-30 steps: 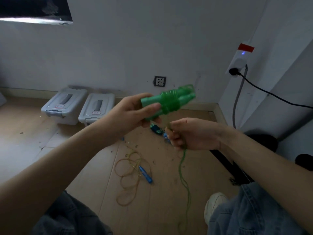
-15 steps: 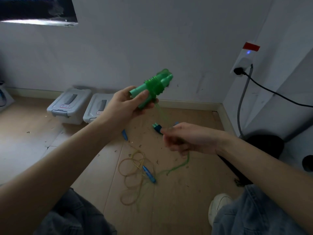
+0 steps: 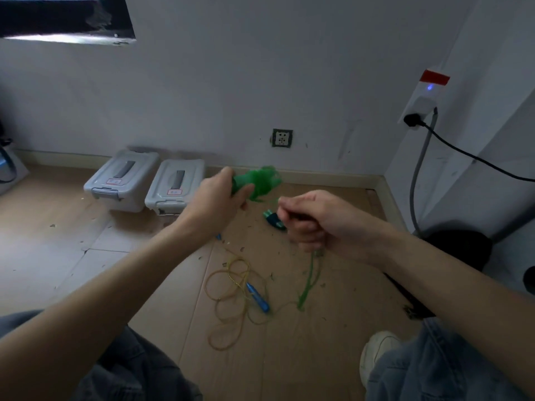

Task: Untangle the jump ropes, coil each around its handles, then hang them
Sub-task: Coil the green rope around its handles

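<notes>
Two hands work above the floor (image 3: 72, 256), and both sit lower in my view than half a second ago: the left hand (image 3: 215, 199) has dropped from the wall toward the skirting, and the right hand (image 3: 315, 219) has drawn closer to it. The green handles (image 3: 256, 183), earlier crisp and tilted upward, now show as a motion-blurred green mass. The left hand's fingers and thumb are curled round their near end, gripping them. The right hand is curled into a fist round the green rope (image 3: 309, 277), which leaves its underside and hangs to the floor, its free end lying near the floor's right edge; a thin strand runs from the fist to the handles. How many turns are wound on the handles I cannot tell through the blur.

On the floor between the forearms lies a yellow rope (image 3: 228, 302) in loose loops, a blue handle (image 3: 258, 298) resting on them. A dark blue-green handle pair (image 3: 273, 219) lies just beside the right hand, partly hidden by it. Two grey lidded bins (image 3: 173, 186) stand against the back wall's skirting. A wall socket (image 3: 282, 138) sits above the skirting, and a black cable (image 3: 463, 153) runs from a plug at right.
</notes>
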Demonstrator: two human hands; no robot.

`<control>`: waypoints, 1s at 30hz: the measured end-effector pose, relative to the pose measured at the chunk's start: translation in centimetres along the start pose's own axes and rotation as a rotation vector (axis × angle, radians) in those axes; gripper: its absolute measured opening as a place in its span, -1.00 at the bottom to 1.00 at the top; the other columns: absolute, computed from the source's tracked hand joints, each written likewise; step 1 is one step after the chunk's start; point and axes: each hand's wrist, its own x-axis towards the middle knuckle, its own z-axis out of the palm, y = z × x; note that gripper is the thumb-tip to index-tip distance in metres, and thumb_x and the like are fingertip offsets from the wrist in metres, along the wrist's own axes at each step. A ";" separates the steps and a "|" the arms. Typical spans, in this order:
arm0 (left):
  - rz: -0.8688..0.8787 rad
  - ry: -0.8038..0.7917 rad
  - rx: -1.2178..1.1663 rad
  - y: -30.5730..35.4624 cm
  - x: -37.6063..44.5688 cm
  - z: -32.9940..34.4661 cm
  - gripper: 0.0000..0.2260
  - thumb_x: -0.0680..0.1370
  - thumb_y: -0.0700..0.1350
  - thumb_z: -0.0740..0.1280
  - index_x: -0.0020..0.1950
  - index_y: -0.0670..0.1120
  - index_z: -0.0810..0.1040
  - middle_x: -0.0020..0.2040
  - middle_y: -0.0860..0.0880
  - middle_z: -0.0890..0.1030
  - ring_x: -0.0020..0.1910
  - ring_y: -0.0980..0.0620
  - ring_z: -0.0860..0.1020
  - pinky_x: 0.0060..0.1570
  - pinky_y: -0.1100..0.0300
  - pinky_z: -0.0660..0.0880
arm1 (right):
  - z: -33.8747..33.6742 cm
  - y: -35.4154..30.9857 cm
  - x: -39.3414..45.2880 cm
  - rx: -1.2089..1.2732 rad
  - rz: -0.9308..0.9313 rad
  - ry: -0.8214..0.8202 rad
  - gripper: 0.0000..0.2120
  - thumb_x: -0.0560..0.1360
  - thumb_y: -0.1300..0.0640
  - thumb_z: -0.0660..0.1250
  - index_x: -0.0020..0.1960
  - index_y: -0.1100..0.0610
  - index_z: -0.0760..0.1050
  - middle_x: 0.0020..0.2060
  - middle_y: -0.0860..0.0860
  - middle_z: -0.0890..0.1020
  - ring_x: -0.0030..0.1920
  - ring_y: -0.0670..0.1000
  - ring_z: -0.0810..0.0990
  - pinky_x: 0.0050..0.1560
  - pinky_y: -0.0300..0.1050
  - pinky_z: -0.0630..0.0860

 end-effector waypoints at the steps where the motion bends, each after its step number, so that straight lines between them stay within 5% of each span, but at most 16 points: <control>1: 0.026 -0.071 0.062 -0.3 -0.3 0.4 -0.87 0.57 -0.07 0.20 -0.08 -0.10 0.31 -0.31 0.10 0.44 -0.38 0.23 0.44 -0.46 0.35 0.35 | -0.4 -0.4 0.1 0.034 0.000 -0.004 -0.70 0.59 0.09 0.12 -0.29 0.10 0.44 -0.57 -0.11 0.27 -0.57 -0.14 0.19 -0.57 -0.31 0.20; 4: 0.100 -0.399 0.024 0.0 -1.7 1.3 -0.90 0.58 -0.13 0.17 -0.07 -0.11 0.27 -0.18 0.02 0.49 -0.27 0.13 0.49 -0.24 0.21 0.52 | -1.3 -1.9 -0.4 -0.001 0.017 0.026 -0.70 0.59 0.12 0.12 -0.30 0.10 0.44 -0.56 -0.10 0.29 -0.57 -0.14 0.19 -0.58 -0.31 0.21; 6: 0.196 -0.576 -0.053 1.6 -2.5 2.0 -0.88 0.58 -0.15 0.18 -0.13 -0.05 0.27 -0.17 0.05 0.51 -0.30 0.23 0.49 -0.27 0.32 0.46 | -2.3 -2.2 -1.4 -0.044 0.071 0.095 -0.70 0.60 0.12 0.11 -0.28 0.12 0.42 -0.57 -0.09 0.30 -0.58 -0.14 0.19 -0.58 -0.31 0.17; 11: 0.295 -0.719 -0.136 3.8 -3.3 1.3 -0.85 0.57 -0.11 0.20 -0.16 0.07 0.30 -0.27 0.11 0.54 -0.45 0.31 0.47 -0.44 0.44 0.37 | -2.9 -1.7 -1.8 -0.442 0.152 0.284 -0.66 0.59 0.08 0.17 -0.35 0.11 0.40 -0.63 -0.11 0.30 -0.62 -0.13 0.19 -0.58 -0.30 0.13; 17: 0.316 -0.981 -0.574 3.2 -3.5 -0.6 -0.93 0.57 -0.15 0.18 0.00 -0.02 0.44 -0.20 0.05 0.58 -0.32 0.16 0.49 -0.31 0.33 0.46 | -3.2 -1.8 -2.0 -0.687 0.173 0.230 -0.69 0.36 -0.15 0.38 -0.36 0.08 0.56 -0.59 -0.11 0.48 -0.59 -0.17 0.38 -0.56 -0.32 0.32; 20: 0.290 -0.843 -0.721 2.7 -3.0 -1.2 -0.88 0.54 -0.07 0.21 0.00 -0.05 0.49 -0.22 0.07 0.58 -0.28 0.16 0.51 -0.27 0.35 0.48 | -3.7 -1.4 -2.2 -0.470 0.194 0.132 -0.79 0.47 0.11 0.35 -0.31 0.14 0.60 -0.59 -0.10 0.47 -0.61 -0.17 0.38 -0.59 -0.33 0.27; 22: 0.189 -0.700 -0.861 2.6 -2.9 -1.2 -0.86 0.50 -0.06 0.23 0.01 -0.05 0.52 -0.23 0.08 0.59 -0.27 0.14 0.53 -0.27 0.35 0.50 | -3.5 -0.6 -2.2 -0.303 0.211 0.054 -0.58 0.50 -0.03 0.29 -0.53 0.00 0.43 -0.60 -0.12 0.31 -0.60 -0.14 0.22 -0.55 -0.30 0.18; 24: 0.067 -0.625 -1.028 2.7 -2.8 -1.0 -0.78 0.46 -0.09 0.25 0.08 -0.07 0.52 -0.20 0.08 0.62 -0.26 0.14 0.57 -0.24 0.34 0.54 | -2.8 0.1 -2.0 -0.250 0.232 -0.009 -0.52 0.41 -0.26 0.23 -0.56 -0.01 0.32 -0.57 -0.08 0.26 -0.55 -0.10 0.20 -0.47 -0.28 0.30; 28: -0.090 -0.457 -1.231 3.0 -2.2 -1.0 -0.68 0.44 -0.14 0.27 0.18 -0.17 0.49 -0.12 -0.05 0.59 -0.29 0.15 0.58 -0.33 0.37 0.51 | -1.4 0.7 -1.6 0.002 0.141 -0.089 -0.66 0.46 -0.11 0.22 -0.28 0.15 0.50 -0.45 -0.02 0.50 -0.42 -0.08 0.46 -0.05 -0.08 0.46; 30: -0.140 -0.386 -1.226 2.8 -1.7 -1.2 -0.73 0.48 -0.16 0.25 0.16 -0.19 0.49 -0.19 -0.03 0.62 -0.32 0.17 0.59 -0.35 0.38 0.51 | -1.4 0.6 -1.4 0.222 0.066 -0.022 -0.66 0.47 -0.07 0.18 -0.07 0.19 0.54 -0.33 0.00 0.57 -0.37 -0.07 0.50 -0.15 -0.13 0.49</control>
